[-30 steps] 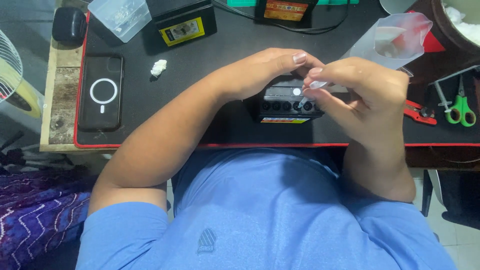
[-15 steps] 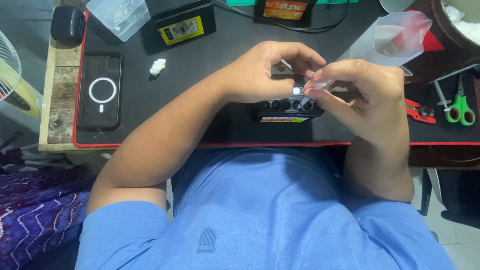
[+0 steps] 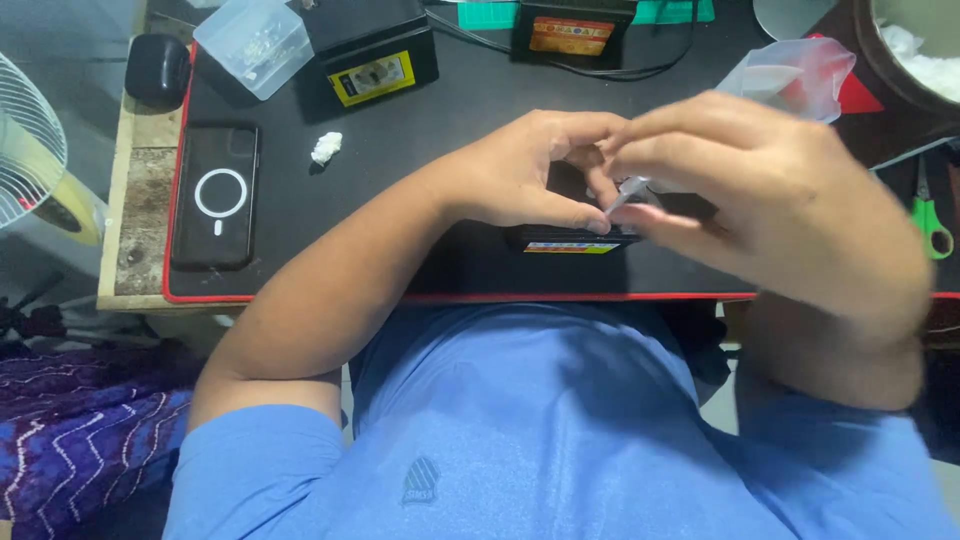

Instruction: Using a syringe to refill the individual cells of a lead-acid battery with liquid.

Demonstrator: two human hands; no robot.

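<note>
I see both hands over a small black battery box (image 3: 570,238) w/ a yellow label strip, sitting at the near edge of the black desk mat (image 3: 440,120), just inside its red border. Box is mostly covered by the hands; only its front face shows.

Left hand (image 3: 525,175): curled, thumb laid along the box's top front edge, fingers bent over the top. In contact w/ the box, but I can't tell whether it actually grips or just steadies it.

Right hand (image 3: 790,195): blurred, raised above the box's right side. Thumb and forefinger pinched shut on a small pale, thin item (image 3: 628,190); too small and blurred to ID. Its tip points down-left toward the left thumb, touching or nearly so; can't tell which.

Surroundings, all well apart from the hands: dark phone (image 3: 215,195) face-down at mat's left end; small white crumpled wad (image 3: 327,147) near it; larger black battery (image 3: 370,50) w/ yellow label at far side; clear plastic tub (image 3: 253,42) beside that; clear plastic bag (image 3: 795,72) far right; green-handled scissors (image 3: 930,215) at right edge; white fan (image 3: 28,140) off the desk's left.
</note>
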